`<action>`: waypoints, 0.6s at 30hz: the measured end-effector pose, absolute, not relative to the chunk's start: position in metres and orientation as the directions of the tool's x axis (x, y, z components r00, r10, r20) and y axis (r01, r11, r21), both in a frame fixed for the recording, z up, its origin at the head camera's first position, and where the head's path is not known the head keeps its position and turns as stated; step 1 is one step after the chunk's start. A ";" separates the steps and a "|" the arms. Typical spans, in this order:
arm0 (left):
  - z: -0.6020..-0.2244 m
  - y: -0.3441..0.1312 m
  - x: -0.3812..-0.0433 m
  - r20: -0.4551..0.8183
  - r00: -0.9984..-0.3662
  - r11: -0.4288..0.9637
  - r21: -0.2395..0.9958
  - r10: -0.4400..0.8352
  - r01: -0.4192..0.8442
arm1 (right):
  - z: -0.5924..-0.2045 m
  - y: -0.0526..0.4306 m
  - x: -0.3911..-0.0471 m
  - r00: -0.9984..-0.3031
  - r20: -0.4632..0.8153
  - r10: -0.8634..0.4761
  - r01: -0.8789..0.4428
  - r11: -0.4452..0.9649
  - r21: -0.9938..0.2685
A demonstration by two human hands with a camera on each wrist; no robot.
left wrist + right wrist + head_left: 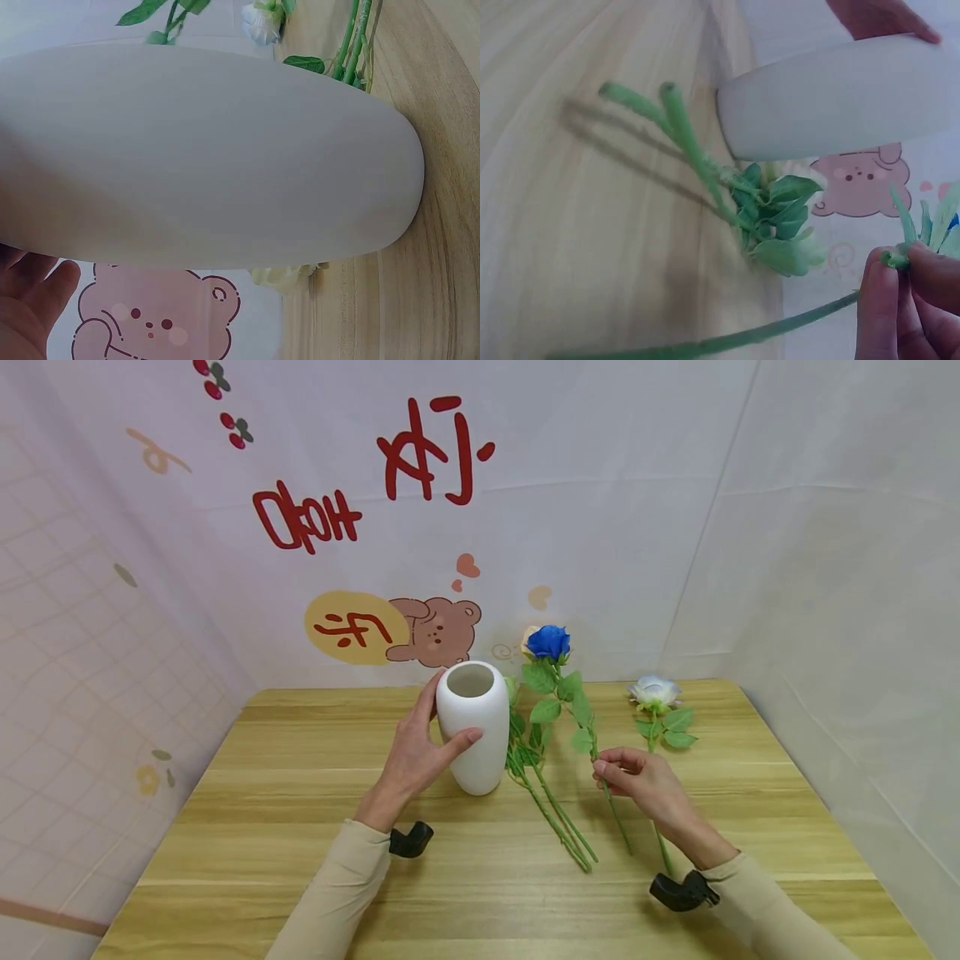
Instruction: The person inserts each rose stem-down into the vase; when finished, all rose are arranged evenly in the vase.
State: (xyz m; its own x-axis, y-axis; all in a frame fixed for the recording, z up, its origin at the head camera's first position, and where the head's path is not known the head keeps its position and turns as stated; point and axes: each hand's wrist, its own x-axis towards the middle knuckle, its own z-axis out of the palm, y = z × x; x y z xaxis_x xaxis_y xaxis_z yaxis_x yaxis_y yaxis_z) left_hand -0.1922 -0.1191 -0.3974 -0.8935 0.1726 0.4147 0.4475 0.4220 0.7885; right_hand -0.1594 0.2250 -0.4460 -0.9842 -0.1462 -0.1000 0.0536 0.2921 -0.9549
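A white vase stands upright on the wooden table. My left hand grips it from the left, with the thumb across its front and the fingers round the far side. In the right wrist view, that hand reaches along the vase. My right hand pinches the green stem of a blue rose between thumb and fingertips. The bloom points away from me, right of the vase mouth and above it in the head view. The vase fills much of the left wrist view.
Flower stems lie right of the vase, with their leaves close beside it. A white rose lies farther right, its stem passing under my right forearm. A pale yellow flower shows beyond the vase. A printed cloth wall rises behind the table.
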 end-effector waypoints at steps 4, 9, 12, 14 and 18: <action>-0.398 -0.118 -0.193 0.420 -0.892 0.422 0.786 0.170 0.451 | -0.456 0.223 -0.162 -0.990 -0.022 -0.137 -0.032 0.380 -0.924; -0.398 -0.118 -0.193 0.421 -0.891 0.421 0.787 0.169 0.452 | -0.471 0.217 -0.167 -0.993 -0.004 -0.115 -0.058 0.535 -0.843; -0.398 -0.118 -0.192 0.422 -0.891 0.420 0.787 0.169 0.452 | -0.476 0.214 -0.169 -0.992 -0.038 -0.124 -0.040 0.571 -0.820; -0.398 -0.117 -0.192 0.424 -0.890 0.419 0.786 0.167 0.454 | -0.476 0.214 -0.170 -0.991 -0.038 -0.131 -0.047 0.594 -0.803; -0.398 -0.118 -0.192 0.425 -0.890 0.420 0.786 0.166 0.454 | -0.474 0.219 -0.171 -0.989 0.020 -0.144 -0.112 0.665 -0.738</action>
State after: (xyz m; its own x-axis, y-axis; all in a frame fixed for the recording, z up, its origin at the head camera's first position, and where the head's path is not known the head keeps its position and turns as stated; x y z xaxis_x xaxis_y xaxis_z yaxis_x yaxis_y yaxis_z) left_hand -0.1922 -0.1179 -0.3978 -0.8897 0.1660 0.4253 0.4540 0.4197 0.7860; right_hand -0.1707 0.2192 -0.4737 -0.9894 -0.1439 0.0202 -0.1118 0.6653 -0.7381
